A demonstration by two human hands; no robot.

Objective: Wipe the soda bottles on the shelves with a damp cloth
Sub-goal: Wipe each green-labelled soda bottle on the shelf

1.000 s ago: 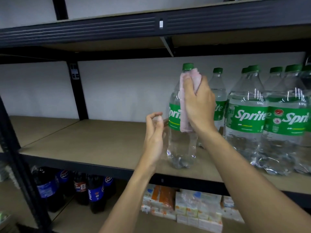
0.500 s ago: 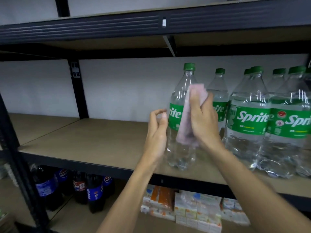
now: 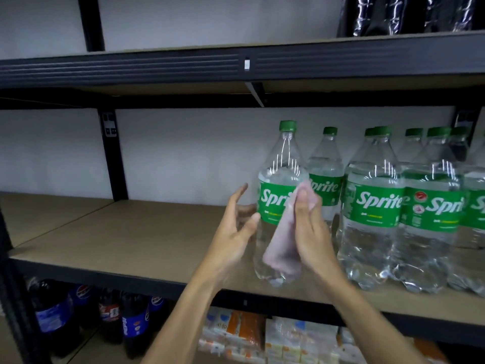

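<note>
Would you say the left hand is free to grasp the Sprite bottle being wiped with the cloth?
Probably yes: the left hand is open just left of the Sprite bottle with nothing between them; the cloth lies on its right side.

Black metal shelving rack [image 3: 112,164] across the whole frame, backed by a plain white wall [image 3: 183,153]. Ribbed black beam [image 3: 131,68] along the upper part, carrying a brown fibreboard deck. Middle shelf [image 3: 118,232] of the same brown board, seamed at the left, edged in black steel. Dim, even light; soft shadow beneath the upper deck.
</note>
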